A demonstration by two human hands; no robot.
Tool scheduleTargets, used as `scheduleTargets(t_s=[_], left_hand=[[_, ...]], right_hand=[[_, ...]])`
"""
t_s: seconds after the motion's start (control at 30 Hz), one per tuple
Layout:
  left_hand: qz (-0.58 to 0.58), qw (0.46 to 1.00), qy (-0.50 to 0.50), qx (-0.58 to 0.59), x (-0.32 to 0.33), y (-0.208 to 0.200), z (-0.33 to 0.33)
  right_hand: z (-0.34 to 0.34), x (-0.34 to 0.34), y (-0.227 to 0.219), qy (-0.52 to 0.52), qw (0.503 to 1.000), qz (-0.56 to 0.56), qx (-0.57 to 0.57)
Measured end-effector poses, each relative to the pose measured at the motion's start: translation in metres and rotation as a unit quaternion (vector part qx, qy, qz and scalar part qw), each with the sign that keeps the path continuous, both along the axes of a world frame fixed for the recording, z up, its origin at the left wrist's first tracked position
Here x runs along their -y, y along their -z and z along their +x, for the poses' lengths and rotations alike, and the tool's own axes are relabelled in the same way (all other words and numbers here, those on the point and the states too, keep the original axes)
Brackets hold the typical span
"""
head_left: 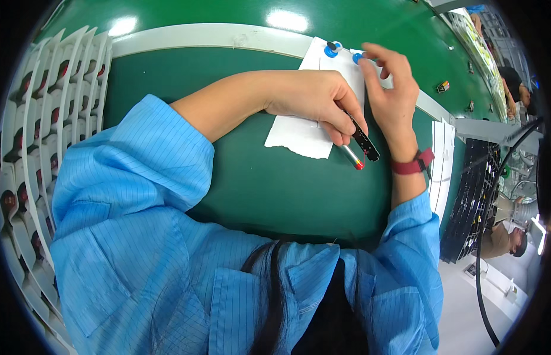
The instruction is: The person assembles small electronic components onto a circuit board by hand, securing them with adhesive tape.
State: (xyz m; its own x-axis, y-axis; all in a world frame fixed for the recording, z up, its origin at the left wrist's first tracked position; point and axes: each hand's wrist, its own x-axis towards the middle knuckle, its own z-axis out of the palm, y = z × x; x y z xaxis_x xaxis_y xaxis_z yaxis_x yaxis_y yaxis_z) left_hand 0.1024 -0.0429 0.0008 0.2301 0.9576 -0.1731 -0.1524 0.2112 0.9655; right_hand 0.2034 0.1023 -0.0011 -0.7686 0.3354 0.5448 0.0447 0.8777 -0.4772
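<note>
My left hand [317, 102] reaches across from the left, its fingers closed round a narrow black circuit board [363, 142] and a silver cylindrical battery [350, 155] with a red end. Both point down toward me over the green mat. My right hand [395, 83], a dark red band on its wrist, is raised beside the white paper sheet [294, 135]. Its fingers are curved and apart, the tips by a small blue round piece [358, 58]; whether they touch it is unclear. Left of that stands another blue round piece [330, 51] with a dark top.
White racks [65, 97] with dark and red parts line the left. A white strip [228, 36] borders the mat [269, 195] at the far side. Small components [443, 87] lie beyond the right hand. Stacked black strips [474, 198], a cable [479, 266] and another person [505, 239] are at right.
</note>
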Motion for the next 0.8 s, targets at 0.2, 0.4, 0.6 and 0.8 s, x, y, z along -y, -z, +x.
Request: scheduleTargets(t_s=[0.2,0.4,0.6,0.8], left_hand=[[-0.005,0.999,-0.022,-0.023,0.002,0.0,0.004],[-0.011,1.0,-0.017,-0.02,-0.003,0.004,0.003],[0.003,1.0,-0.024,-0.018,-0.003,0.003,0.005],[-0.033,0.99,-0.124,0.063,-0.002,0.004,0.008]], right_hand=[[0.011,0.017,-0.02,-0.121,0.975,0.115,0.149],[-0.021,-0.002,-0.037,-0.147,0.945,-0.005,0.292],[-0.006,0.006,-0.038,-0.107,0.956,0.003,0.272],[0.048,0.007,-0.055,-0.061,0.939,-0.31,-0.138]])
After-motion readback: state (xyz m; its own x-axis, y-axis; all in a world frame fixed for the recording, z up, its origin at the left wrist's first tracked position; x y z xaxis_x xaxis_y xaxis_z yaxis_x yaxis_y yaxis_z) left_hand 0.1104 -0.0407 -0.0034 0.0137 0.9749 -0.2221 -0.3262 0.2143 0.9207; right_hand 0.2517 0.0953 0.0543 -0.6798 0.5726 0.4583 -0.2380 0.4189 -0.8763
